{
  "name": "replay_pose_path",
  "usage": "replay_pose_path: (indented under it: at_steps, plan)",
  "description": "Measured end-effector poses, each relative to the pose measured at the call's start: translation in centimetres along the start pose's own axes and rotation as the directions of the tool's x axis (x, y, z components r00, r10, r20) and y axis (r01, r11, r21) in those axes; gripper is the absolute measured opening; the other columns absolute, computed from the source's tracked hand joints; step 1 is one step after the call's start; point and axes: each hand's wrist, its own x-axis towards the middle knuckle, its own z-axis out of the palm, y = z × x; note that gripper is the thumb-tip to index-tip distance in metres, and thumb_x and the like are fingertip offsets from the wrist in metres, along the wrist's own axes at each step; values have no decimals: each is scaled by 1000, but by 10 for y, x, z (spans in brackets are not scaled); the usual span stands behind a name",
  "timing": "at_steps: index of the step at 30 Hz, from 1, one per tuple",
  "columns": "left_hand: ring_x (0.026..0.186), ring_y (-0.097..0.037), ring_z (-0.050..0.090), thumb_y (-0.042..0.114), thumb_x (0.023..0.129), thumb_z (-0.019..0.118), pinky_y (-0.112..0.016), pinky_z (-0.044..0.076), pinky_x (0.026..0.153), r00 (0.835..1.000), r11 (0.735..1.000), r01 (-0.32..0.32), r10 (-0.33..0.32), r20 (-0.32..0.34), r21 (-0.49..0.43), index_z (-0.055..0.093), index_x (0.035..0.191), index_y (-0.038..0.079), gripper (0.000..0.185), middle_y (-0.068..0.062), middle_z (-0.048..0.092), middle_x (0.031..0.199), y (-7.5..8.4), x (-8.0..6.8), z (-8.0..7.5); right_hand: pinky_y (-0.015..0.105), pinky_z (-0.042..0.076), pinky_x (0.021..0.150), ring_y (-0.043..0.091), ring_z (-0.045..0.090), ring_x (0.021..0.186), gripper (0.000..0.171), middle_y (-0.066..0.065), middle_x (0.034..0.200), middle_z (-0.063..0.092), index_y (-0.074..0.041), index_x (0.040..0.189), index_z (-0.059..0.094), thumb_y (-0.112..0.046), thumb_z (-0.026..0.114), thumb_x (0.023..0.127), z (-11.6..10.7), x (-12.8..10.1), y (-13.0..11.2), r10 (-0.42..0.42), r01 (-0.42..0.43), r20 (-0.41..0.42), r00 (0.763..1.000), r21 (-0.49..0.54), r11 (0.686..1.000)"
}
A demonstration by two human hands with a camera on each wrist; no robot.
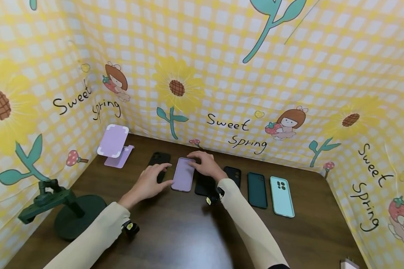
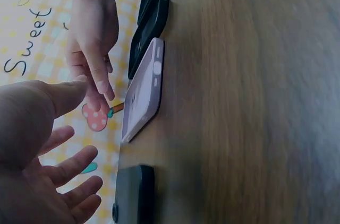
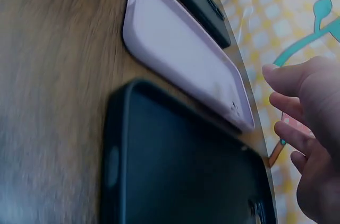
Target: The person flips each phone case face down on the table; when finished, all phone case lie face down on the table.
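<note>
A lilac phone case (image 1: pixel 183 175) lies hollow side up on the brown table, between my two hands. My left hand (image 1: pixel 150 182) is over the black phone case (image 1: pixel 159 158), thumb pointing at the lilac case's near left edge. At the lilac case's far right corner is my right hand (image 1: pixel 207 164), fingers loosely bent. Both wrist views show the hands apart from the lilac case (image 3: pixel 186 49) with nothing in their grasp. Beneath my right wrist lies a dark phone case (image 3: pixel 180 155), hollow side up and partly hidden in the head view.
To the right lie another black case (image 1: pixel 233 173), a dark green case (image 1: pixel 257 191) and a turquoise case (image 1: pixel 282 200). A lilac stand (image 1: pixel 113 141) is at the back left, a dark green stand (image 1: pixel 79 215) at the near left. Checked cloth (image 1: pixel 215 93) walls the table.
</note>
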Motion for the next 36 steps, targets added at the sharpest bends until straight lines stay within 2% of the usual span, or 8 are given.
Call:
replay_pose_path:
  at_steps: [4,10,14,21,26,30,36]
  plan:
    - [126,-40,52,34,94,76,-65,38,102,999,1000,-10,10,36,-3,55,146,12,61,-16,65,130,2,3,7,55,31,110,27,57,135,33,5,143,64,-14,134,69,-18,66,101,0,-6,6,27,-27,-15,1000,-7,1000]
    - [132,-43,47,37,88,82,-63,36,101,996,1000,7,-9,93,19,64,139,14,58,-15,64,136,-3,-14,13,56,31,113,26,55,139,35,5,146,62,-16,138,66,-20,62,104,17,-12,10,48,-46,69,996,-28,999]
    - [134,-43,44,39,87,82,-62,35,100,993,999,-13,9,115,38,68,133,17,54,-14,63,136,-1,-12,21,55,32,112,25,55,138,32,5,145,62,-14,134,69,-17,63,103,18,-12,12,65,-63,58,996,-43,997]
    - [135,-42,37,33,84,86,-57,31,100,996,994,-15,6,88,110,76,113,20,33,-8,66,120,6,3,32,49,31,107,24,56,138,29,2,144,64,-14,129,73,-17,65,101,6,-9,19,98,-92,53,994,-95,991]
    - [137,-45,37,32,83,87,-58,30,103,997,987,-33,21,74,157,74,90,24,17,0,67,103,6,3,34,48,31,107,24,57,136,27,0,142,66,-15,125,76,-18,69,98,5,-9,17,111,-104,51,993,-122,987]
    - [139,-45,37,33,84,86,-58,31,105,998,981,-41,30,60,188,68,78,26,20,3,65,99,7,4,34,49,31,108,22,56,137,26,-2,143,65,-18,122,77,-17,70,97,5,-6,16,112,-103,51,992,-150,983]
    - [134,-45,39,34,85,84,-57,33,100,998,975,-49,37,57,215,67,76,24,22,0,63,100,12,5,37,51,30,110,22,56,138,25,-2,144,64,-16,119,78,-14,70,95,6,-3,10,114,-102,63,991,-166,981]
